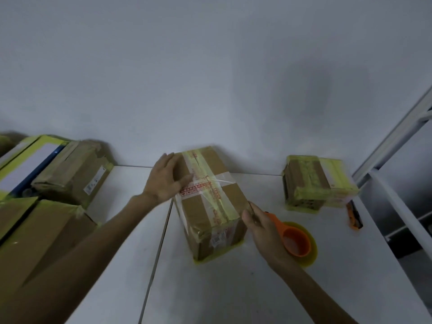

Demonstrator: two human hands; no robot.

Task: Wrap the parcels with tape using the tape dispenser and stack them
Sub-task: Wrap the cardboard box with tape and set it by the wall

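Note:
A brown cardboard parcel (230, 197) with yellowish and clear tape bands lies in the middle of the white table (121, 265). My left hand (164, 180) rests flat on its top left side, fingers straight. My right hand (261, 228) is at the parcel's near right corner and grips the orange tape dispenser (295, 239), whose yellowish tape roll lies against the table. A strip of tape seems to run from the dispenser to the parcel's corner; blur hides the detail.
A small taped parcel (313, 183) stands at the back right. Several taped boxes (70, 174) are piled at the left, with a larger box (39, 239) in front. An orange and black cutter (354, 216) lies by the right edge. A white metal frame (397, 141) rises on the right.

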